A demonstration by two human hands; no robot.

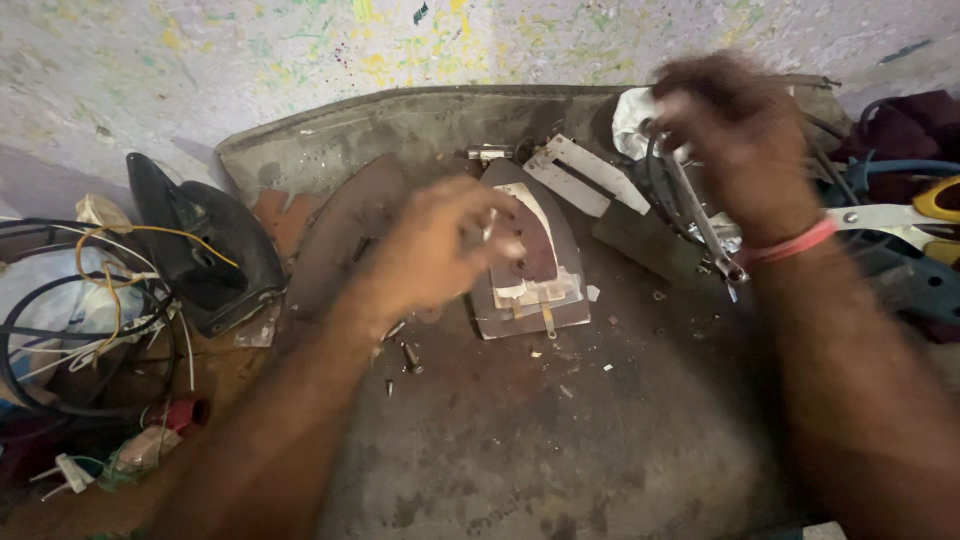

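Observation:
An opened clothes-iron soleplate [535,255] lies flat on the stained work surface [560,430], with a pale plate and a dark heating part on top. My left hand [440,245] hovers at its left edge and pinches a small thin metal piece [490,225] between the fingertips. My right hand [735,140], blurred, is raised at the upper right and grips a slim metal tool [705,225] that points down and to the right. A red band [795,245] circles that wrist.
A black iron housing [200,250] lies at the left beside tangled wires [90,300] and a white plug [70,472]. Loose screws [410,357] lie near the soleplate. Metal strips [585,175], a white cloth [632,120] and scissors [900,215] crowd the right.

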